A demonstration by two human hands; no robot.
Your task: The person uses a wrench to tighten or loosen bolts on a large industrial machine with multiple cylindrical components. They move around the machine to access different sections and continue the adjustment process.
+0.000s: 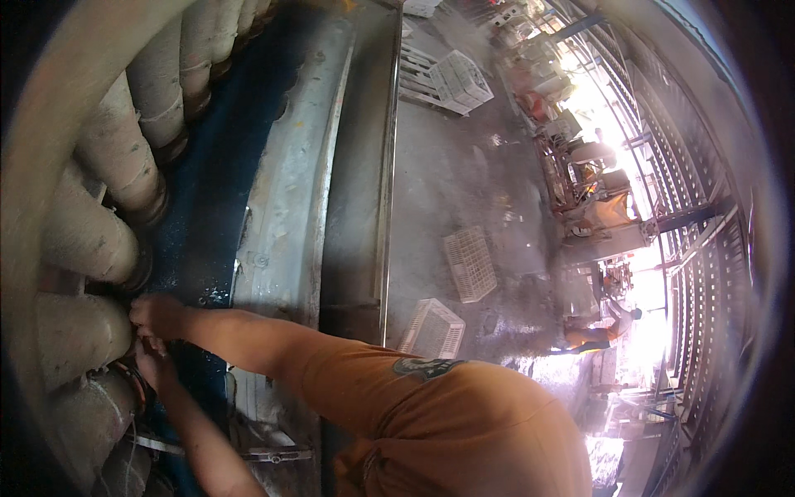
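My right hand [160, 317], at the end of an arm in an orange sleeve, is closed beside the rounded end of a large pale cylinder [89, 331]. Just below it and close to touching is my left hand [151, 363], its fingers bent up toward the right one. Whatever lies between the fingers is too small and dark to make out. An orange-brown band [139, 389] shows at the edge of the cylinder beneath my left hand. Under both forearms runs a dark blue, wet-looking surface [207, 207].
Several more pale cylinders [120, 153] line the left side. A worn metal ledge [286, 190] and a long trough [358, 199] run alongside. On the floor are a white crate [460, 81], a beige crate [470, 263] and another crate [435, 330]. Another person [614, 325] is far right near machinery.
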